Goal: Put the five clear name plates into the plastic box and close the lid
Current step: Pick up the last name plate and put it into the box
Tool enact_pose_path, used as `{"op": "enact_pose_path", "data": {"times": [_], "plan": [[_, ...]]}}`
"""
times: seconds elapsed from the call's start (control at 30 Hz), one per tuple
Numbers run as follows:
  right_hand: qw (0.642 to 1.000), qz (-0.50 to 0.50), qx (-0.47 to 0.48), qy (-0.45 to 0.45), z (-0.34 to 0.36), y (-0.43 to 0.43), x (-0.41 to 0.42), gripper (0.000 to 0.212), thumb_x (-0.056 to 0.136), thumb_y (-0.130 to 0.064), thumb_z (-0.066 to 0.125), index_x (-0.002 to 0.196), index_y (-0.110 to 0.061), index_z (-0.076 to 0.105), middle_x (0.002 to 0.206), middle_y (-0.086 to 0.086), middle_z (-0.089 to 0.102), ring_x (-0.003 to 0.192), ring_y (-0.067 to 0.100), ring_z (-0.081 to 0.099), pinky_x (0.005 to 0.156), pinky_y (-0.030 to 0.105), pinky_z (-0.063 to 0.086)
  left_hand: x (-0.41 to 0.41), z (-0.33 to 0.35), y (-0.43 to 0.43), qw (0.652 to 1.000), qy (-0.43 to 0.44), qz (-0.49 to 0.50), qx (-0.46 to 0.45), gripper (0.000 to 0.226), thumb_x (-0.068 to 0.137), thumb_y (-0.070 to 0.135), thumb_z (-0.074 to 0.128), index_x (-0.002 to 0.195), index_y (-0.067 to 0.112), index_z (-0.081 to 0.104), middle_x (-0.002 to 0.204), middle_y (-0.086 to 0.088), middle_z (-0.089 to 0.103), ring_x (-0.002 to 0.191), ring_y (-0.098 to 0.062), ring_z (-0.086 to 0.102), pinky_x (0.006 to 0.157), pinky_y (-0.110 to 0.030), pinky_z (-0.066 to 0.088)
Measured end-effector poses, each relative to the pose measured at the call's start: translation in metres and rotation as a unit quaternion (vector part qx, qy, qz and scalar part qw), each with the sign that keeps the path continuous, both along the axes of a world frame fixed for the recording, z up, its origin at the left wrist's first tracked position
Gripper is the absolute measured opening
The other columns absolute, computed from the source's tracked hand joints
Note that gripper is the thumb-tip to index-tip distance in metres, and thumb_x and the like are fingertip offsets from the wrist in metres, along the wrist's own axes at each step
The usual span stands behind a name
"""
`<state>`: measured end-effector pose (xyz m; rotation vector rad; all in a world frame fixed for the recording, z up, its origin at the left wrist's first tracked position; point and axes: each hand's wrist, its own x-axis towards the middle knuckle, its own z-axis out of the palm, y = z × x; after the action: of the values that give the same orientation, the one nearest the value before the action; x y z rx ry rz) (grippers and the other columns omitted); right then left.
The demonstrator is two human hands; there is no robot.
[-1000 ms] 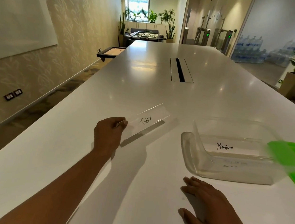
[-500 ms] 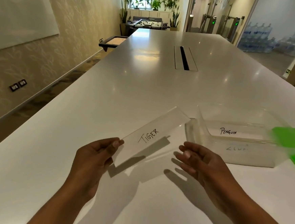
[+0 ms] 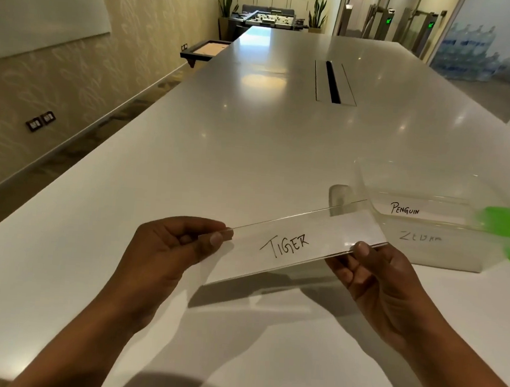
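Right hand (image 3: 375, 282) has joined left hand (image 3: 170, 247) — both now pinch TIGER plate (image 3: 292, 245).

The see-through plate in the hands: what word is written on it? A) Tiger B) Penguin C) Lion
A: the name plate held between the left hand and the right hand reads TIGER, while PENGUIN shows on a plate already in the plastic box.
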<state>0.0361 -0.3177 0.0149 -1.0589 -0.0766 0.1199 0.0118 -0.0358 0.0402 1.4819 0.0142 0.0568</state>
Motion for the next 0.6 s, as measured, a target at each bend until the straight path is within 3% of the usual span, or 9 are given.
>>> {"op": "enact_pose_path", "data": {"times": [0.1, 0.17, 0.27, 0.33, 0.47, 0.6], "plan": [[1.000, -0.005, 0.014, -0.022, 0.005, -0.003, -0.011, 0.033, 0.055, -0.037, 0.092, 0.055, -0.017, 0.066, 0.063, 0.002, 0.056, 0.071, 0.022, 0.050, 0.081, 0.030, 0.051, -0.002, 0.006, -0.007, 1.000, -0.025, -0.004, -0.019, 0.034, 0.062, 0.029, 0.083, 0.095, 0.024, 0.079, 0.097, -0.007, 0.079, 0.097, -0.018, 0.074, 0.076, -0.017, 0.056], [0.999, -0.007, 0.032, -0.034, 0.007, -0.006, -0.019, 0.029, 0.056, -0.037, 0.091, 0.057, -0.019, 0.069, 0.065, -0.002, 0.063, 0.073, 0.018, 0.059, 0.082, 0.028, 0.052, -0.002, 0.008, -0.012, 0.999, -0.038, -0.008, -0.031, 0.043, 0.062, 0.033, 0.090, 0.103, 0.026, 0.077, 0.105, -0.005, 0.078, 0.100, -0.016, 0.073, 0.077, -0.016, 0.054], [0.996, -0.031, 0.072, -0.031, 0.012, -0.009, -0.032, 0.030, 0.051, -0.032, 0.094, 0.063, -0.016, 0.071, 0.066, -0.001, 0.069, 0.077, 0.013, 0.070, 0.083, 0.030, 0.054, -0.005, 0.009, -0.020, 0.997, -0.044, -0.038, -0.051, 0.070, 0.057, 0.056, 0.087, 0.119, 0.027, 0.068, 0.121, -0.002, 0.071, 0.103, -0.009, 0.069, 0.082, -0.018, 0.054], [0.996, -0.039, 0.075, -0.040, 0.014, -0.010, -0.039, 0.029, 0.051, -0.030, 0.094, 0.067, -0.015, 0.074, 0.072, 0.000, 0.072, 0.083, 0.014, 0.071, 0.083, 0.029, 0.054, -0.007, 0.008, -0.027, 0.994, -0.040, -0.069, -0.075, 0.082, 0.053, 0.058, 0.089, 0.124, 0.027, 0.063, 0.126, -0.002, 0.069, 0.114, -0.017, 0.066, 0.091, -0.026, 0.054], [0.995, -0.019, 0.075, -0.068, 0.022, -0.011, -0.048, 0.025, 0.060, -0.027, 0.089, 0.079, -0.016, 0.077, 0.089, 0.002, 0.076, 0.097, 0.015, 0.070, 0.086, 0.028, 0.052, -0.012, 0.009, -0.039, 0.993, -0.066, -0.082, -0.055, 0.073, 0.051, 0.052, 0.092, 0.118, 0.033, 0.067, 0.122, 0.002, 0.070, 0.113, -0.018, 0.067, 0.081, -0.022, 0.056], [0.993, -0.013, 0.068, -0.091, 0.028, -0.013, -0.051, 0.016, 0.068, -0.025, 0.083, 0.081, -0.017, 0.077, 0.089, 0.000, 0.076, 0.097, 0.015, 0.070, 0.087, 0.029, 0.052, -0.012, 0.011, -0.044, 0.993, -0.072, -0.074, -0.052, 0.075, 0.047, 0.052, 0.093, 0.115, 0.032, 0.068, 0.118, 0.002, 0.072, 0.109, -0.018, 0.069, 0.079, -0.022, 0.056]]}}
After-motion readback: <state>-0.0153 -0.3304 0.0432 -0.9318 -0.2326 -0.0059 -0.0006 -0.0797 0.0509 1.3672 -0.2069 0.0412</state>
